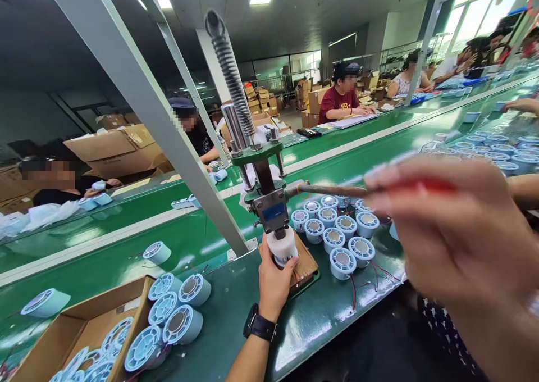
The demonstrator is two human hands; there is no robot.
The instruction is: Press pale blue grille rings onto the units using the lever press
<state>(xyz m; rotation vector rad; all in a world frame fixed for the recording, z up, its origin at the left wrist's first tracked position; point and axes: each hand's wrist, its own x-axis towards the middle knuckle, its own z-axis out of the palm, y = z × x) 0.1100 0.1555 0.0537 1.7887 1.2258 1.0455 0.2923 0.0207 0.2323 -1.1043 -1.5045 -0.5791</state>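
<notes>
My left hand (273,278), with a black watch on the wrist, curls its fingers round a small round part (283,260) low in the hand press (272,210). A white cylindrical block (283,246) at the foot of the press ram sits right over that part, which my fingers mostly hide. On the right, my right hand (455,224), blurred and close to the camera, grips the red-handled lever (337,190) of the press. Several light-blue round housings (334,239) with wires stand beside the press, nearest to its wooden base plate (306,261).
At the lower left, a cardboard box (69,328) holds blue rings, with more housings (183,324) beside it. A grey metal post (168,129) rises left of the press. Beyond the green conveyor (370,140), several people sit working. Another person's hand (524,105) reaches in at right.
</notes>
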